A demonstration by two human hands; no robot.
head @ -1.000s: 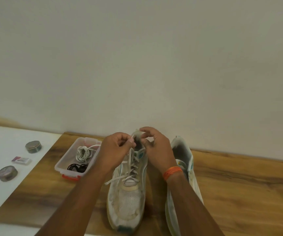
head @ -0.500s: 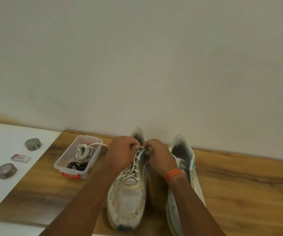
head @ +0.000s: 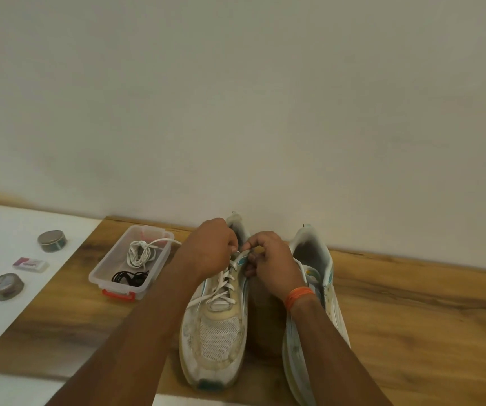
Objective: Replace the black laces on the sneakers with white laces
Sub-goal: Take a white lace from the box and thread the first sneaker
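Two worn white sneakers stand side by side on a wooden board (head: 411,317), toes toward me. The left sneaker (head: 215,341) carries a white lace (head: 221,288) crossed through its eyelets. My left hand (head: 209,247) and my right hand (head: 271,262) meet over its top eyelets, each with fingers curled and pinching the lace there. The right sneaker (head: 320,276) is partly hidden under my right forearm; no lace shows on it. A clear plastic box (head: 113,276) to the left holds a coiled white lace (head: 140,253) and a bundle of black laces (head: 127,278).
The board lies against a plain wall. On the white surface to its left sit two round metal tins (head: 52,241) (head: 5,286) and a small pink and white packet (head: 30,264). An orange band (head: 298,295) circles my right wrist.
Both hands have dropped from above the tongue down onto the top eyelets. The loose lace end that hung off the left side is drawn in tighter.
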